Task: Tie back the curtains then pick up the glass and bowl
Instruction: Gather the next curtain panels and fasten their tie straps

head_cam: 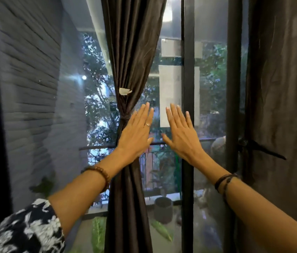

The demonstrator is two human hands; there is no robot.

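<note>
A dark brown curtain [132, 52] hangs in front of the window, gathered at its waist by a dark tie [124, 119]. A second dark curtain [281, 88] hangs at the right, with a dark tie [253, 144] around it. My left hand [136, 133] is flat and open, fingers up, right beside the gathered waist of the middle curtain. Held the same way, my right hand [181, 133] is open in front of the glass. Neither hand holds anything. No glass or bowl is in view.
A black window frame post [188, 88] stands just right of my right hand, a second post [234, 88] further right. Behind the glass are a balcony railing [155, 143], a grey pot [163, 209] and trees. A grey wall [27, 88] is at left.
</note>
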